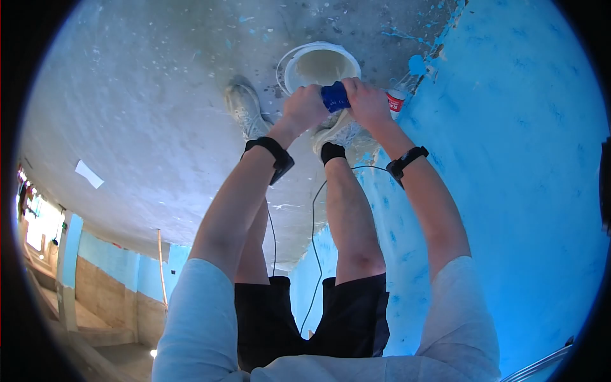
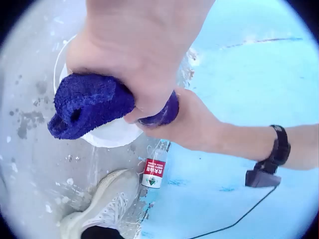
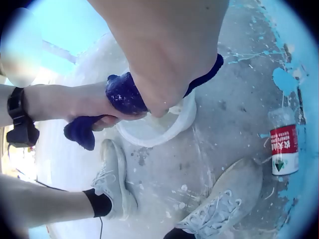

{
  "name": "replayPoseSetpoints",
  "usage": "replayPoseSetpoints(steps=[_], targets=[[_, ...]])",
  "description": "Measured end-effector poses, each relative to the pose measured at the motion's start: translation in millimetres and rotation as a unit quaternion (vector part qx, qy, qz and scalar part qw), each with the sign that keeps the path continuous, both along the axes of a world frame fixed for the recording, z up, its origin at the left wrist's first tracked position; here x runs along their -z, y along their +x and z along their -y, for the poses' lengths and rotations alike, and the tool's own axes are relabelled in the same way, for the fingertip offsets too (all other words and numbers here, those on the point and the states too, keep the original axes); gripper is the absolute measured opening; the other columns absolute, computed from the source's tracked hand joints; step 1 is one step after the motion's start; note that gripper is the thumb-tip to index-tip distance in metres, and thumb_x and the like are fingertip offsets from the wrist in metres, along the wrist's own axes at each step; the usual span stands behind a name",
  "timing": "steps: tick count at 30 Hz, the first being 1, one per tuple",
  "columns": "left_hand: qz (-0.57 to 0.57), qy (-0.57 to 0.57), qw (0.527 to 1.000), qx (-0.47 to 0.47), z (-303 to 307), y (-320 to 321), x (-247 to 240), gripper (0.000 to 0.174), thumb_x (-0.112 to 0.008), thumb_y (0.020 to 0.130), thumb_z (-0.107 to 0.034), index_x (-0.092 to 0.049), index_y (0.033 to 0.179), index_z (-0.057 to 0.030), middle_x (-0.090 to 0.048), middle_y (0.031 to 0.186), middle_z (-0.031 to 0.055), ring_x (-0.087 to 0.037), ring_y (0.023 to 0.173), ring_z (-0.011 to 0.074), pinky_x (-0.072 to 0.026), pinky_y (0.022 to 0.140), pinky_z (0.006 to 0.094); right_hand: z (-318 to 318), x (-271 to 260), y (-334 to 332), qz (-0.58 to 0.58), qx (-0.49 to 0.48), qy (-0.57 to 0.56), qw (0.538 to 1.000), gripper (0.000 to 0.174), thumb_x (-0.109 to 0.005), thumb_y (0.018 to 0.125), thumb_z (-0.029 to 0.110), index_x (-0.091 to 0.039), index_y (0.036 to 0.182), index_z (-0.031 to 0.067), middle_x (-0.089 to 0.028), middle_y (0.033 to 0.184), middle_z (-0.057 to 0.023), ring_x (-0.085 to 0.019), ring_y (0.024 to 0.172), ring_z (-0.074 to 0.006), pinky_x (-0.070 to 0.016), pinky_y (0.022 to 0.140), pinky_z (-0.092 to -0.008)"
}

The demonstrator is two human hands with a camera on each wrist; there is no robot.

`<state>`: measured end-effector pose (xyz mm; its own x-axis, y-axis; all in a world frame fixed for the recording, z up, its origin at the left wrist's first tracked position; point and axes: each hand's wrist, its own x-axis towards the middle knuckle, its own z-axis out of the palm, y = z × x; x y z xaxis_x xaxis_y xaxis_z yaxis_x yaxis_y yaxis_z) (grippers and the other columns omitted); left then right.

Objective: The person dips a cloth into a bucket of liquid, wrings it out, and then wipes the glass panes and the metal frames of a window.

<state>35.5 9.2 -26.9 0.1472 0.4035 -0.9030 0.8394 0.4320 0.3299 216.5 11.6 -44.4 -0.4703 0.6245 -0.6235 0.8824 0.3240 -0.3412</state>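
Note:
A dark blue towelling cloth (image 1: pixel 336 97) is bunched and stretched between both hands, above a white bucket (image 1: pixel 318 46). My left hand (image 1: pixel 305 107) grips one part of it, and a folded end (image 2: pixel 87 104) sticks out past that fist in the left wrist view. Close beside it, my right hand (image 1: pixel 367 103) holds the other part. Light specks mark the twisted middle (image 3: pixel 124 94) of the cloth in the right wrist view. Liquid shows inside the bucket in the head view. The hands hide some of the bucket's near side.
A clear bottle (image 3: pixel 284 149) with a red and white label is at the foot of the blue wall (image 1: pixel 509 159). White shoes (image 1: pixel 244 109) stand on the paint-spattered grey floor. A thin cable (image 1: pixel 313 223) hangs between the legs; a white scrap (image 1: pixel 89 174) lies leftward.

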Motion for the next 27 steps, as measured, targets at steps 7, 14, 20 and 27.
replayPoseSetpoints(steps=[7,14,20,27], targets=[[0.112,0.010,0.966,-0.232,-0.9,-11.2,6.6,0.044,-0.076,0.079,-0.015,-0.060,0.119,-0.0072,-0.071,0.105,0.0167,-0.069,0.100,0.0342,-0.0548,0.082,0.0410,-4.2,-16.0,-7.9,-0.062,0.187,-0.055,0.979,0.054,-0.079,0.074,0.025,-0.053,0.119,0.0112,-0.066,0.110,-0.0114,-0.070,0.091,-0.0326,-0.0569,0.075,-0.0442],[0.219,-0.096,0.885,-0.400,8.7,-25.2,-1.6,0.051,-0.068,0.084,-0.001,-0.052,0.133,-0.0065,-0.064,0.112,0.0095,-0.065,0.104,0.0201,-0.0524,0.089,0.0336,19.3,-25.1,-9.7,-0.277,0.476,-0.311,0.774,0.063,-0.084,0.078,0.023,-0.053,0.129,0.0041,-0.066,0.114,-0.0142,-0.066,0.108,-0.0256,-0.0571,0.086,-0.0389],[0.293,-0.066,0.815,-0.496,22.0,-7.4,-39.5,0.080,-0.068,0.079,0.001,-0.031,0.150,-0.0062,-0.044,0.141,0.0148,-0.048,0.129,0.0246,-0.0435,0.107,0.0366,5.3,-56.4,2.4,-0.330,0.661,-0.611,0.285,0.057,-0.074,0.088,0.013,-0.046,0.135,0.0003,-0.059,0.122,-0.0148,-0.063,0.109,-0.0248,-0.0594,0.090,-0.0363],[0.232,0.230,0.940,-0.102,14.3,-11.4,-63.7,0.106,-0.080,0.072,-0.011,-0.017,0.156,-0.0108,-0.013,0.160,0.0260,-0.027,0.145,0.0412,-0.0333,0.116,0.0441,4.4,-44.8,30.9,-0.303,0.573,-0.641,0.410,0.042,-0.074,0.086,0.010,-0.055,0.122,-0.0003,-0.064,0.101,-0.0115,-0.062,0.072,-0.0154,-0.0535,0.062,-0.0268]])
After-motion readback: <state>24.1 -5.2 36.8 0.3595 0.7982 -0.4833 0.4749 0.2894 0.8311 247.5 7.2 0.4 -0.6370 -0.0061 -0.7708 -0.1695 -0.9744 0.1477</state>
